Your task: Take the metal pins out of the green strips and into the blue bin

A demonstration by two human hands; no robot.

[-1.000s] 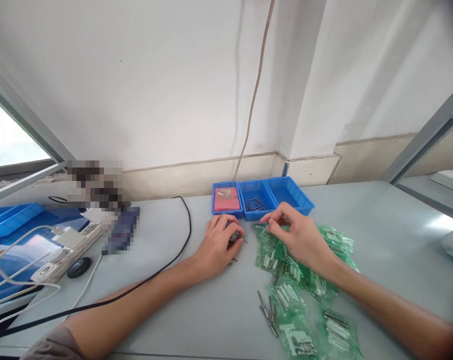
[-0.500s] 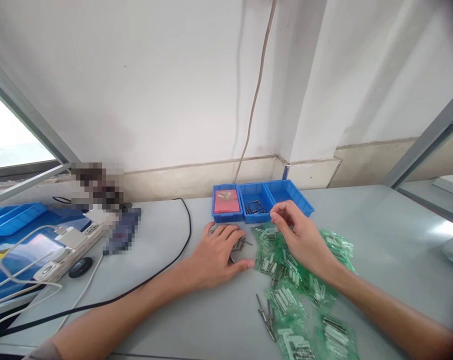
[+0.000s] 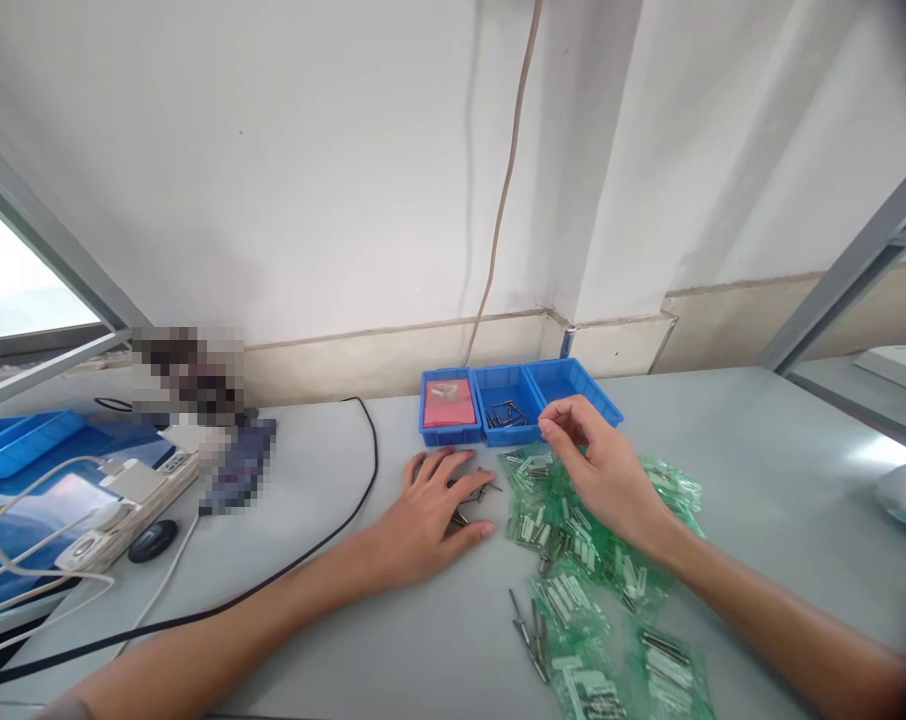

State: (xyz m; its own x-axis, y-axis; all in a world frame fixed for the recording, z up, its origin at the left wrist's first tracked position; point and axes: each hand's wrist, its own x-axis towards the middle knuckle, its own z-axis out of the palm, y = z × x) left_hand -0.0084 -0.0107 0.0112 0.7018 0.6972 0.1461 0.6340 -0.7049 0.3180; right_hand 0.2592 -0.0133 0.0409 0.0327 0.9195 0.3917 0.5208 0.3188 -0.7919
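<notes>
My left hand [image 3: 427, 528] lies low over the table with its fingers spread. Loose metal rivets [image 3: 487, 489] show between and just beyond its fingers; part of that pile is hidden under the hand. Above the green plastic bags [image 3: 528, 502], my right hand [image 3: 601, 472] has thumb and index finger pinched together, and whatever is between them cannot be made out. The bags hold rivets and white plugs. A few more loose rivets [image 3: 526, 637] lie on the table in front of them.
Three joined blue bins stand by the wall: a left bin [image 3: 450, 436] with a red card, a middle bin [image 3: 510, 437] with rivets, and a right bin [image 3: 607, 405]. A black cable [image 3: 303, 556] crosses the table. Further left are a power strip [image 3: 97, 545] and black mouse [image 3: 152, 540].
My left hand has shifted slightly to the left, its fingers a bit more spread, uncovering more rivets. The right hand keeps its pinch in nearly the same place.
</notes>
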